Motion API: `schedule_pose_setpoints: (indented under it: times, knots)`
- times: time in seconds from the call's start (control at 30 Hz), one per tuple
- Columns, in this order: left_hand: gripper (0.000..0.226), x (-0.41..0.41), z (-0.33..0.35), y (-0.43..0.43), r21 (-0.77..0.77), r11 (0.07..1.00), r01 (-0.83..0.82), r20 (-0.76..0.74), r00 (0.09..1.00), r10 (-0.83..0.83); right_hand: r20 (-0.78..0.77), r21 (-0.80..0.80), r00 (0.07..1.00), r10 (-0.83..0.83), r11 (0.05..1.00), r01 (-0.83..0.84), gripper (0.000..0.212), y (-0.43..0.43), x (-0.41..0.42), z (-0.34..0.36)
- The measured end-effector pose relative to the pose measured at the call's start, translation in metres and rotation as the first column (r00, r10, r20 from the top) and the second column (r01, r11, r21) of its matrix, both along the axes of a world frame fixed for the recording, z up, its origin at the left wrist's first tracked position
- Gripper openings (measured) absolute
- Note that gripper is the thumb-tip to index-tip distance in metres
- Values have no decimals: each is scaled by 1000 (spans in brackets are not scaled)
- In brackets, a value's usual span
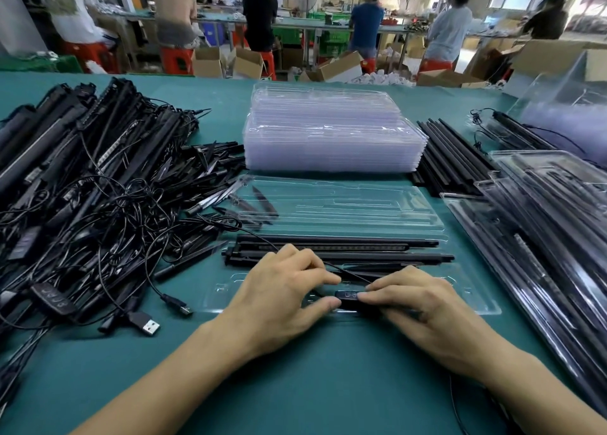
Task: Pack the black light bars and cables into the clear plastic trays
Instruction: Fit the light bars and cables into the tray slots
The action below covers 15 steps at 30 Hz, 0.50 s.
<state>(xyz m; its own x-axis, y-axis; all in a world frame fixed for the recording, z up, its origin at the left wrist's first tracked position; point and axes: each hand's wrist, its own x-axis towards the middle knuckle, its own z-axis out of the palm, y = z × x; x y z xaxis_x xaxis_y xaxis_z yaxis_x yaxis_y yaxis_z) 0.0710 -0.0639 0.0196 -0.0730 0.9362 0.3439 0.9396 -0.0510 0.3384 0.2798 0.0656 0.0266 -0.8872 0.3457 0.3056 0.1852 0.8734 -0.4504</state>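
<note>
one left hand point(279, 290), one right hand point(427, 306), one control box point(348, 295), one open tray point(473, 300), perhaps three light bars point(328, 249), six people point(366, 17).

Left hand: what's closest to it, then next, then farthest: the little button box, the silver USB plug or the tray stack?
1. Button box: pinched in the left hand, at its fingertips.
2. USB plug: off to its left.
3. Tray stack: far behind it, in the middle.
</note>
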Motion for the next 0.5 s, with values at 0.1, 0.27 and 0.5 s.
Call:
schedule_pose_setpoints:
  times: [0.1, 0.27, 0.5]
  knots:
    - [24, -2, -3, 1, -16, 1000, 5, 73, 997, -4, -26, -74, 998, -65, 995, 63, 33, 0, -3, 0]
    - [11, -5, -9, 3, -26, 998, -59, 263, 963, 64, -1, -303, 987, -161, 941, 153, 35, 2, -10, 7]
    - [6, -9, -11, 1, -56, 997, -59, 349, 934, 75, 157, -290, 969, -190, 929, 229, 18, 3, -16, 12]
